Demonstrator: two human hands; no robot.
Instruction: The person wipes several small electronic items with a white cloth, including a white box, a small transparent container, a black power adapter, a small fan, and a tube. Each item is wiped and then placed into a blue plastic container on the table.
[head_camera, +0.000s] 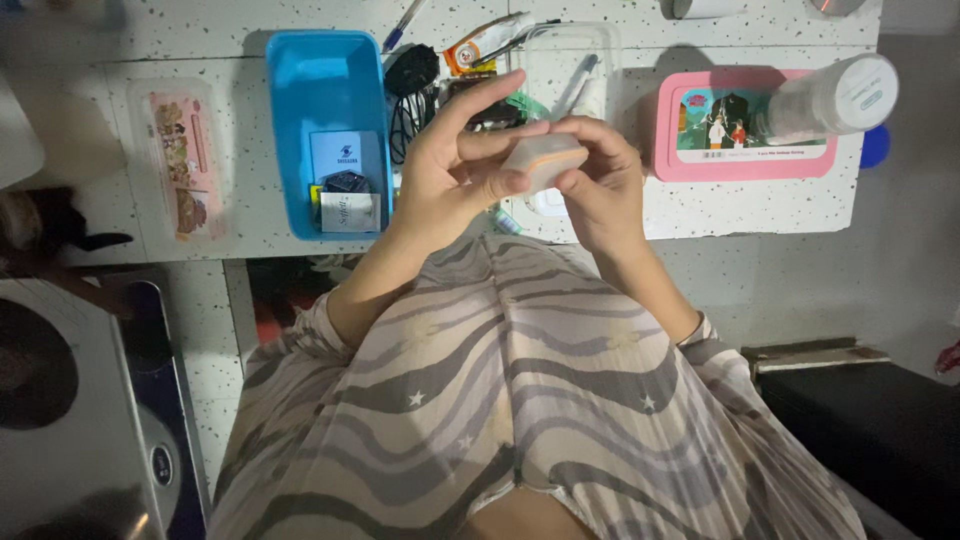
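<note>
View from above, looking down at a speckled white surface (760, 210) w/ 2 hands raised over it. Far left: 1 flat clear case (184, 165) w/ pink cartoon print, contents hard to make out. Next: 1 blue plastic bin (325, 75) holding a white card, a dark small item and a pale packet; what lies under them is hidden. Behind the bin: a blue pen, cut off at top edge, and a black cable bundle (411, 85), partly hidden by fingers. Centre: left hand (450, 170) and right hand (600, 185) both pinch 1 small rounded block (543, 160), pale w/ an orange layer, held between them above the surface edge. 1 clear tub (575, 65) behind the hands, contents blurred. Right: 1 pink lidded box (745, 125) w/ picture lid; 1 clear bottle (835, 98) lying across its corner.
</note>
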